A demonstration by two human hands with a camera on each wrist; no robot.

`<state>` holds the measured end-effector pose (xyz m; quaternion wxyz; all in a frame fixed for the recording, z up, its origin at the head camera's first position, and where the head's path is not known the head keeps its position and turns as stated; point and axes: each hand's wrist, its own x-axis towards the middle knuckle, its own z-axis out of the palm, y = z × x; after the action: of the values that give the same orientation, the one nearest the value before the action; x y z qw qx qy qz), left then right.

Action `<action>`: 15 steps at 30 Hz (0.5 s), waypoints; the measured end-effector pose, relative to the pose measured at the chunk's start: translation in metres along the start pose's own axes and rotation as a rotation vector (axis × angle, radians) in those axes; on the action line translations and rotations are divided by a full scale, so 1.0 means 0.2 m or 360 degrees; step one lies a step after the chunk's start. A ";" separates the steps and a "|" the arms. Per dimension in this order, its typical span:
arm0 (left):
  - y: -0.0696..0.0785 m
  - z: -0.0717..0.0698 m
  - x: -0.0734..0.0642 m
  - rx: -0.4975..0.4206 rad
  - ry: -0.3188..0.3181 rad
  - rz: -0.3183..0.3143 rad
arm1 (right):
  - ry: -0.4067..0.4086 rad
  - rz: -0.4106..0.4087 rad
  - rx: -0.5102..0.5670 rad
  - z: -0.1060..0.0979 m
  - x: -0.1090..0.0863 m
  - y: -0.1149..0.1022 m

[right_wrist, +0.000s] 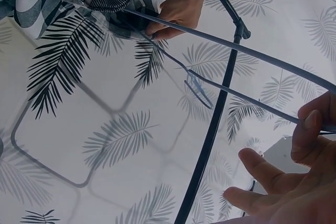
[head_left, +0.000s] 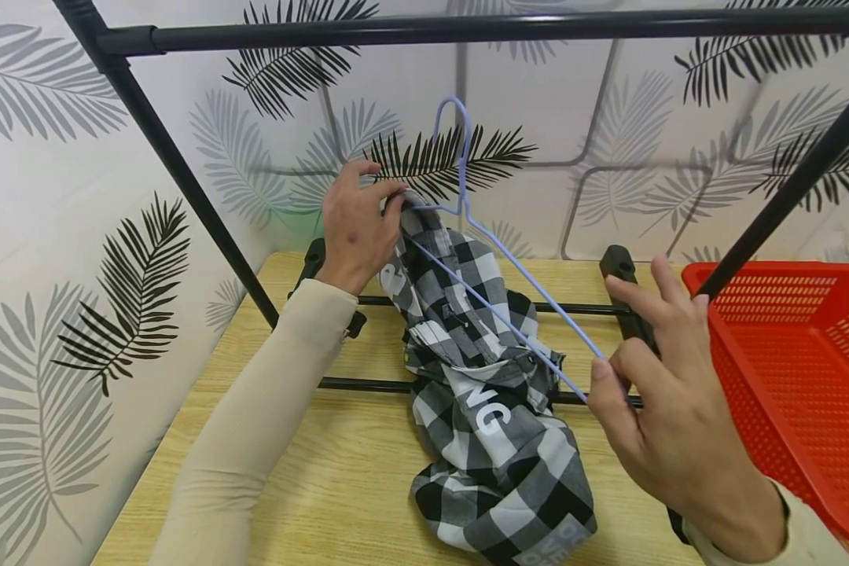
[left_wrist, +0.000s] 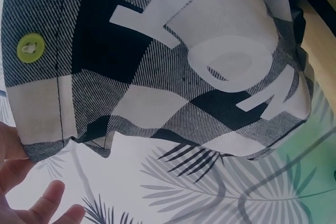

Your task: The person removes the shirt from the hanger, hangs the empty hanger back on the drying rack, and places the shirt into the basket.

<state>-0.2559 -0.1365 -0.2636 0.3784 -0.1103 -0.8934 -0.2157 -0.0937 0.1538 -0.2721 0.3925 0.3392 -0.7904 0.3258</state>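
Observation:
A black, grey and white checked shirt (head_left: 498,440) with white lettering hangs bunched from my left hand (head_left: 361,224), which pinches it at the collar. Its lower part reaches down over the wooden table. In the left wrist view a yellow-green button (left_wrist: 30,48) shows on the shirt's edge. A light blue clothes hanger (head_left: 531,279) has its left end inside the shirt's neck and its hook pointing up. At the hanger's other corner, my right hand (head_left: 668,393) grips it between thumb and index finger, the other fingers spread.
A black rack's top bar (head_left: 424,31) crosses above the hands, with slanted posts at both sides and lower bars behind the shirt. To the right stands a red plastic basket (head_left: 785,377). The wooden table (head_left: 325,472) lies below, against a leaf-patterned wall (head_left: 113,236).

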 end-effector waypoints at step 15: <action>-0.07 0.03 -0.02 0.0023 -0.0017 -0.0079 | 0.0019 0.0014 0.0001 -0.01 -0.01 0.00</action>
<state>-0.2613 -0.1462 -0.2752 0.3690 -0.0863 -0.8994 -0.2179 -0.0925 0.1564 -0.2721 0.3957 0.3339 -0.7894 0.3297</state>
